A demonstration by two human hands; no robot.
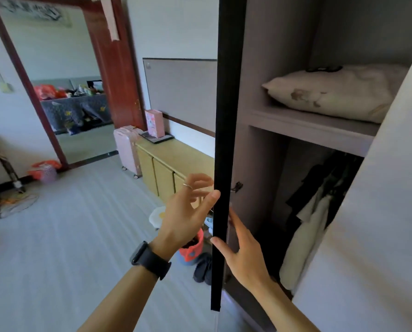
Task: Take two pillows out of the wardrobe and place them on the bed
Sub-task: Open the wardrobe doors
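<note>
The wardrobe stands open, its door edge (226, 140) a dark vertical strip in the middle of the view. A pale pillow (332, 92) with faded flower print lies on the upper shelf (308, 127); a second pillow cannot be made out. My left hand (188, 212), wearing a ring and a dark wristwatch, hovers at the left face of the door with fingers spread, the thumb tip touching the edge. My right hand (243, 250) rests flat against the door's inner side, fingers apart. Neither hand holds anything. No bed is in view.
Clothes (315, 212) hang in the compartment below the shelf. A low yellow cabinet (166, 161) and a pink suitcase (127, 147) line the wall left of the door. Shoes (202, 267) and a red-and-blue container (191, 248) sit on the floor by the door. A doorway (63, 92) opens at far left.
</note>
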